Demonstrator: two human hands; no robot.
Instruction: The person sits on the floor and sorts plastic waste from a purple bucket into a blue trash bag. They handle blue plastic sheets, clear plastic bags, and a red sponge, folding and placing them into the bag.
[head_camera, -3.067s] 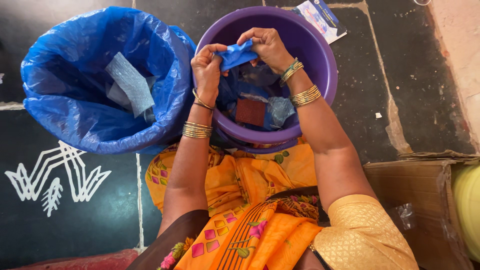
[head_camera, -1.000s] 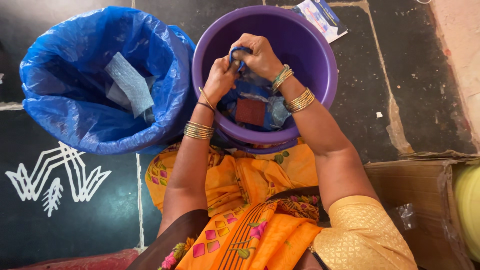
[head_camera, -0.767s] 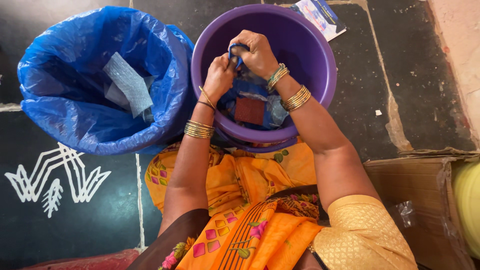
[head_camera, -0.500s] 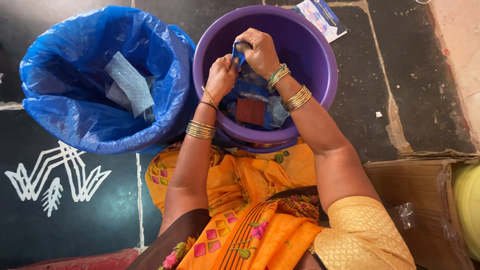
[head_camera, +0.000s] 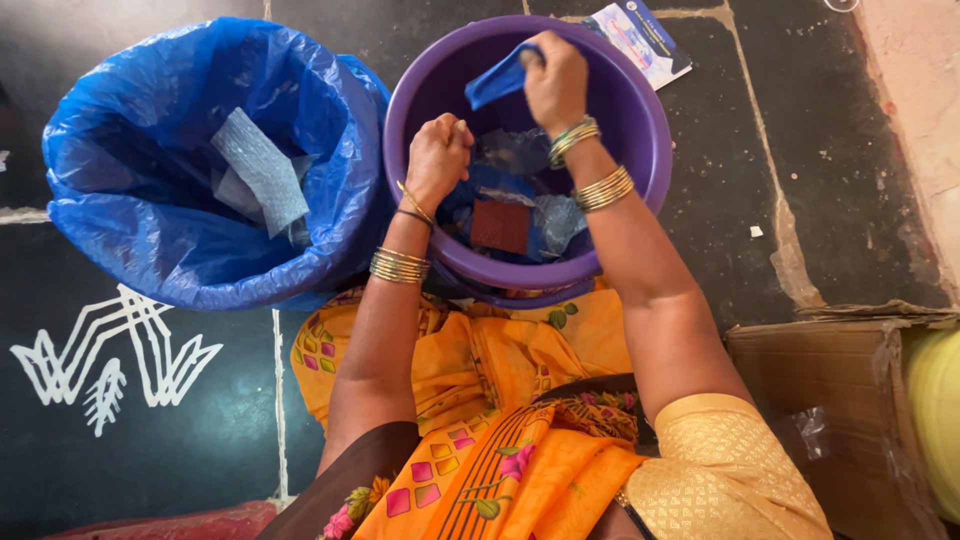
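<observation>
Below me, seen from my own head, both my hands are over a round purple tub (head_camera: 655, 140) on a dark stone floor (head_camera: 760, 200). My right hand (head_camera: 556, 85) is raised near the tub's far rim, its fingers (head_camera: 535, 62) pinched shut on a strip of blue cloth (head_camera: 497, 80) that hangs inside the rim. My left hand (head_camera: 436, 160) is curled into a closed fist near the tub's left wall; whether it holds anything I cannot tell. Under my hands the tub holds crumpled blue and clear wrappers and one dark red square (head_camera: 500, 226).

Touching the tub's left side stands one bin lined with a blue plastic bag (head_camera: 140, 230), its mouth wide open, with pale blue cloth pieces (head_camera: 262, 175) inside. At the right an open cardboard box (head_camera: 830, 385) sits just beside my knee, so free floor lies mainly beyond the tub and along the right. A printed packet (head_camera: 645, 40) lies against the tub's far edge. White chalk lines (head_camera: 100, 355) mark the floor at my left. My orange patterned clothing (head_camera: 480, 380) fills the near edge, and bangles ring both wrists.
</observation>
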